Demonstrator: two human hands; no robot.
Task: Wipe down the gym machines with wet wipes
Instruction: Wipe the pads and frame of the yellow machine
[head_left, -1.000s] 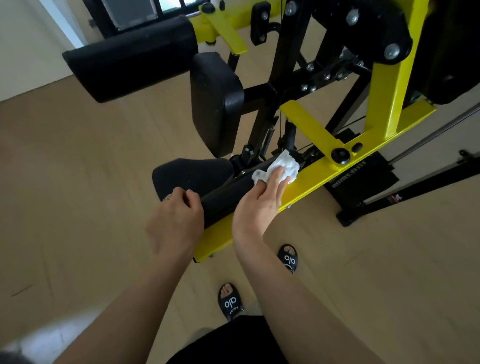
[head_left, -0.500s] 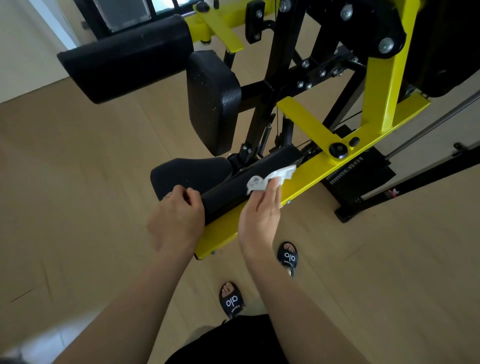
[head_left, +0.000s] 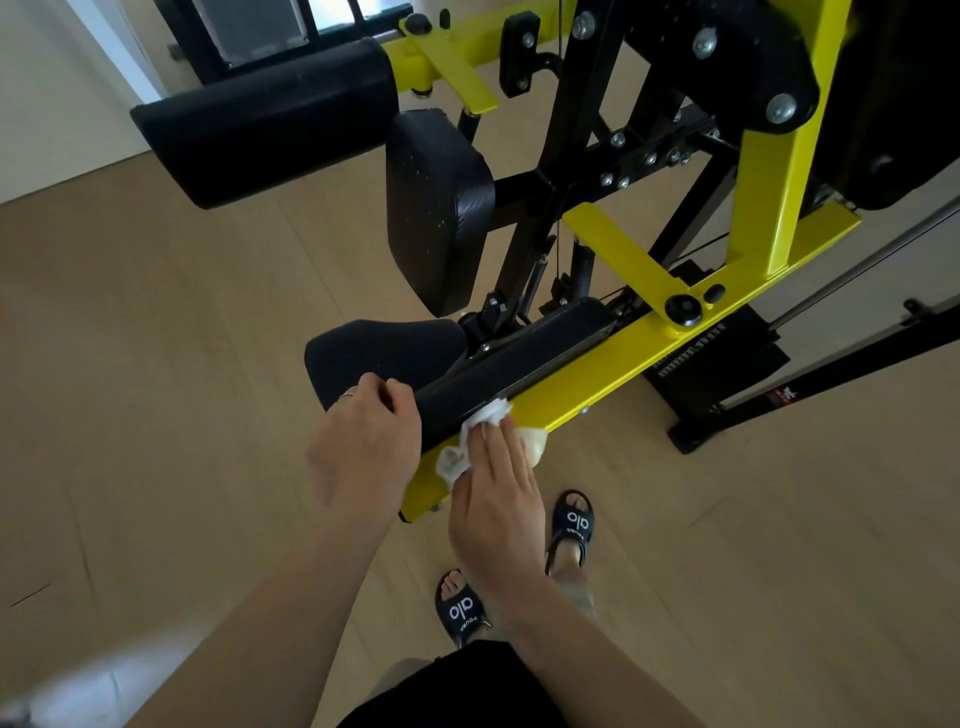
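A yellow and black gym machine fills the upper right. Its long yellow beam (head_left: 618, 364) slopes down toward me, with a narrow black pad (head_left: 519, 353) along its top. My right hand (head_left: 498, 493) presses a crumpled white wet wipe (head_left: 475, 434) flat against the lower end of the beam, fingers straight over it. My left hand (head_left: 371, 441) grips the near end of the black pad, fingers curled round its edge. A black seat pad (head_left: 379, 353) lies just behind my left hand.
An upright black back pad (head_left: 439, 208) and a long black roller pad (head_left: 260, 119) stand above the seat. A black base rail (head_left: 831, 379) runs along the wooden floor at right. My sandalled feet (head_left: 519, 566) stand below the beam's end.
My right hand has slid the wipe down the yellow beam toward me, from near the black knob to the beam's lower end. My left hand has stayed on the pad's end.
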